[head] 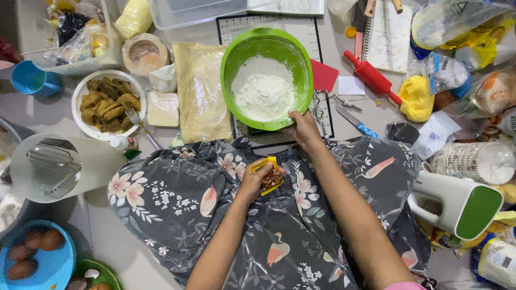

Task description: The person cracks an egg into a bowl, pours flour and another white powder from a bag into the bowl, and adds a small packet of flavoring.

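At the centre of the frame the green bowl (pixel 267 78) of white flour (pixel 263 88) sits on a black mat (pixel 301 32), its near rim pinched by the closed fingers of the right hand (pixel 304 129). Just below, over the flowered lap (pixel 177 198), the left hand (pixel 252 180) is curled shut around a small yellow packet (pixel 269 177). With only the rim gripped, the bowl could tip and spill flour toward the lap, and the packet's contents could scatter if it opens wide.

The scene is lit evenly and brightly from overhead; only short, soft shadows are cast. Mild glare is seen on the plastic bags (pixel 462 21) at upper right. The centre is rendered sharply, while slight softness and wide-angle stretching are noticed toward the frame edges
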